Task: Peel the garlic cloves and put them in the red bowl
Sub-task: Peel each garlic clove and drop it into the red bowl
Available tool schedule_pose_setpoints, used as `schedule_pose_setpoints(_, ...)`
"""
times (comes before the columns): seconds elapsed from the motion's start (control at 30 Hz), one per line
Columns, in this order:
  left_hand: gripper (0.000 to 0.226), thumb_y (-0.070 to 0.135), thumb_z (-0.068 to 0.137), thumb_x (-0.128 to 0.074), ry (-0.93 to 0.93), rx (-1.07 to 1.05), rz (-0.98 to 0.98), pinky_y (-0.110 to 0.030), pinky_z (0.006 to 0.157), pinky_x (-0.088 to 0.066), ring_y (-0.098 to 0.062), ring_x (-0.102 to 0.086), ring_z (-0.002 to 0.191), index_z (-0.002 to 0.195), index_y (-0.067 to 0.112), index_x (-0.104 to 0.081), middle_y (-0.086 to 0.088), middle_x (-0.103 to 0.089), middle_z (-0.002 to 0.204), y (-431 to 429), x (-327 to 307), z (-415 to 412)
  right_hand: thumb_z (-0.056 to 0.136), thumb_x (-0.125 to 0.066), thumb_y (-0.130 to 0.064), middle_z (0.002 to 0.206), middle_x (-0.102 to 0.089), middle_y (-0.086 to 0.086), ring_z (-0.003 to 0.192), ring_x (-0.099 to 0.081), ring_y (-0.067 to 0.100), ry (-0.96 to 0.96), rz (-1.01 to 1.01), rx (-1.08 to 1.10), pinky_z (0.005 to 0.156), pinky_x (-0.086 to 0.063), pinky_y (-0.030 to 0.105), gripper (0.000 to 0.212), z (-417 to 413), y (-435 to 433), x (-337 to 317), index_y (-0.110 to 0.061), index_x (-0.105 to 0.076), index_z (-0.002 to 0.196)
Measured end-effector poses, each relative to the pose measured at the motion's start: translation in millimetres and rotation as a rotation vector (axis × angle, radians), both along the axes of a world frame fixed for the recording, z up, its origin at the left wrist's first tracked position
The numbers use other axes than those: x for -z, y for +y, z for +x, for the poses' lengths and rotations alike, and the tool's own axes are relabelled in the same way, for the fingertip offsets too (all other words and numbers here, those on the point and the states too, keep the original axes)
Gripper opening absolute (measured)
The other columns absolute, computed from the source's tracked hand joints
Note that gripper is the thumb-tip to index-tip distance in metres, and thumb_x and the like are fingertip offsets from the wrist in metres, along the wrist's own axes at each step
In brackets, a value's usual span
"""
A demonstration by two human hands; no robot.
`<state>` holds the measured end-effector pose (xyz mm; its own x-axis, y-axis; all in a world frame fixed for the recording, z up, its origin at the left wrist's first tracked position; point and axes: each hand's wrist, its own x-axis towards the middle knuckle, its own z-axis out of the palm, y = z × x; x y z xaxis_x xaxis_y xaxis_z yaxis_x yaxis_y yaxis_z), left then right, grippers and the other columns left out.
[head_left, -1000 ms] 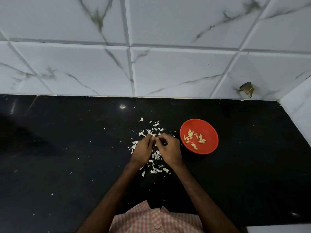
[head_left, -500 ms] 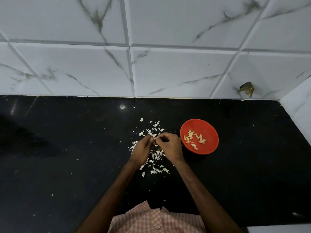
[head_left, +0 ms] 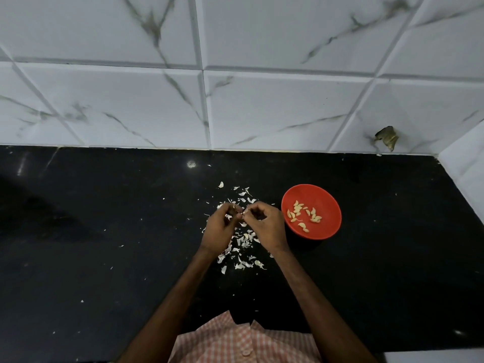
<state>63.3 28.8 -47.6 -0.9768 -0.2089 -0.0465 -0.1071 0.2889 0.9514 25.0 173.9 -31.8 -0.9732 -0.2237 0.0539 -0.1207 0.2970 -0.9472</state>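
Observation:
My left hand point(head_left: 219, 229) and my right hand point(head_left: 265, 226) meet fingertip to fingertip above the black counter point(head_left: 104, 244). Between them they pinch a small garlic clove point(head_left: 242, 213), mostly hidden by the fingers. Under and around the hands lies a scatter of white garlic skins point(head_left: 243, 241). The red bowl point(head_left: 327, 229) stands just right of my right hand, with several peeled cloves point(head_left: 303, 214) lying in it.
A white marble-tiled wall point(head_left: 235, 100) runs along the back of the counter and turns forward at the right point(head_left: 468, 166). A dry brown scrap point(head_left: 387, 137) sticks to the wall at the back right. Small skin flecks dot the counter.
Both hands have lifted slightly away from me, fingertips still together on the clove. The bowl and the skins lie as before.

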Motion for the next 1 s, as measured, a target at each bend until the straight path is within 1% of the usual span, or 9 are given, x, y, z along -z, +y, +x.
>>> schedule_pose_setpoints(0.13, 0.010, 0.005, 0.101, -0.057, -0.078, -0.025, 0.226, -0.023, 0.042, -0.047, -0.009, -0.060, 0.056, 0.105, -0.003, -0.063, -0.010, -0.066, 0.083, 9, -5, 2, 0.090, -0.068, -0.008, 0.079, -0.073, 0.001, 0.076, -0.072, 0.019, -0.096, -0.090, 0.030, 0.070, -0.062, 0.034, 0.011, -2, -5, -3, -0.015, -0.072, 0.082)
schedule_pose_setpoints(0.3, 0.013, 0.015, 0.103, -0.055, -0.086, -0.149, 0.260, -0.020, 0.049, -0.044, -0.007, -0.057, 0.063, 0.101, 0.010, -0.067, 0.002, -0.067, 0.084, -12, 0, -6, 0.101, -0.050, -0.006, 0.068, -0.058, 0.002, 0.062, -0.059, 0.014, -0.299, -0.272, 0.219, 0.058, -0.058, 0.028, 0.025, -8, 8, 7, -0.010, -0.059, 0.078)
schedule_pose_setpoints(0.37, 0.020, 0.020, 0.106, -0.050, -0.102, -0.170, 0.186, -0.021, 0.055, -0.041, -0.007, -0.051, 0.062, 0.096, 0.015, -0.067, 0.002, -0.064, 0.080, -22, 9, -8, 0.104, -0.044, -0.008, 0.062, -0.048, -0.001, 0.054, -0.046, 0.013, -0.301, -0.181, 0.270, 0.049, -0.046, 0.026, 0.031, -10, 20, 19, -0.012, -0.053, 0.074)
schedule_pose_setpoints(0.5, 0.032, 0.020, 0.105, -0.048, -0.118, -0.121, -0.054, -0.029, 0.056, -0.037, -0.008, -0.041, 0.057, 0.078, 0.007, -0.060, 0.001, -0.055, 0.066, -13, 19, -3, 0.103, -0.044, -0.009, 0.058, -0.041, -0.004, 0.052, -0.034, 0.008, -0.246, 0.043, 0.264, 0.050, -0.028, 0.026, 0.040, -9, 32, 39, -0.018, -0.046, 0.064)
schedule_pose_setpoints(0.6, 0.044, 0.024, 0.104, -0.050, -0.124, -0.044, -0.237, -0.031, 0.051, -0.032, -0.008, -0.032, 0.048, 0.064, 0.006, -0.048, 0.002, -0.044, 0.055, -6, 24, 0, 0.104, -0.054, -0.017, 0.053, -0.043, -0.005, 0.044, -0.034, 0.004, -0.097, 0.256, 0.111, 0.047, -0.029, 0.025, 0.042, -7, 40, 42, -0.016, -0.050, 0.063)
schedule_pose_setpoints(0.7, 0.057, 0.043, 0.104, -0.051, -0.153, 0.028, -0.408, -0.028, 0.048, -0.033, -0.011, -0.033, 0.042, 0.057, 0.010, -0.048, 0.003, -0.042, 0.048, -5, 27, 2, 0.099, -0.064, -0.032, 0.067, -0.063, -0.002, 0.055, -0.053, 0.005, -0.056, 0.518, -0.047, 0.057, -0.045, 0.029, 0.026, -6, 51, 42, -0.014, -0.067, 0.081)
schedule_pose_setpoints(0.8, 0.043, 0.045, 0.102, -0.054, -0.169, 0.051, -0.505, -0.030, 0.057, -0.042, -0.015, -0.054, 0.055, 0.075, 0.012, -0.062, 0.001, -0.060, 0.062, -6, 30, 5, 0.095, -0.069, -0.018, 0.101, -0.072, -0.002, 0.087, -0.066, 0.008, -0.052, 0.635, -0.122, 0.081, -0.057, 0.032, 0.013, -4, 55, 38, -0.016, -0.073, 0.107)
schedule_pose_setpoints(0.9, 0.009, 0.025, 0.101, -0.057, -0.164, 0.038, -0.488, -0.036, 0.075, -0.052, -0.018, -0.064, 0.083, 0.100, 0.018, -0.062, 0.003, -0.069, 0.094, -6, 34, 7, 0.093, -0.071, -0.012, 0.110, -0.066, -0.003, 0.088, -0.064, 0.010, -0.130, 0.776, -0.253, 0.086, -0.057, 0.035, 0.018, 1, 52, 35, -0.016, -0.071, 0.110)
schedule_pose_setpoints(1.0, 0.008, 0.019, 0.099, -0.060, -0.169, 0.038, -0.448, -0.032, 0.080, -0.051, -0.011, -0.062, 0.089, 0.105, 0.023, -0.062, 0.009, -0.067, 0.104, -1, 36, 10, 0.092, -0.070, -0.010, 0.116, -0.060, -0.004, 0.099, -0.063, 0.012, -0.128, 0.902, -0.333, 0.090, -0.054, 0.033, 0.021, 5, 51, 37, -0.015, -0.068, 0.112)
